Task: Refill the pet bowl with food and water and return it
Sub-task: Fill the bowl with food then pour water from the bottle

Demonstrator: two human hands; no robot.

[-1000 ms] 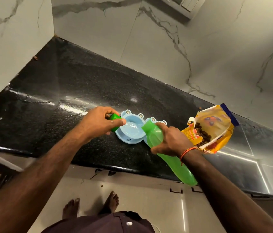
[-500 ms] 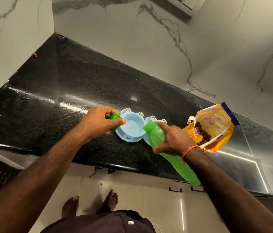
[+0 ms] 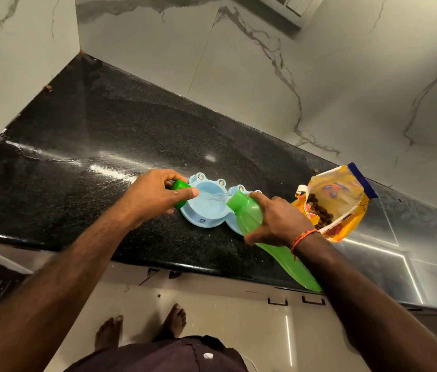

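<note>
A light blue double pet bowl lies on the black stone counter. My right hand grips a green water bottle, tilted with its open mouth over the bowl's left cup. A thin stream of water runs from the mouth into that cup. My left hand holds the green bottle cap just left of the bowl. The right cup is mostly hidden behind the bottle and hand.
An open yellow pet food bag with brown kibble showing stands to the right of the bowl. Marble walls close the counter at the back and left. The counter's front edge runs below my hands, with my bare feet on the floor beneath.
The bottle has tipped further toward the left cup and water now pours from it. My left hand with the cap has stayed beside the bowl.
</note>
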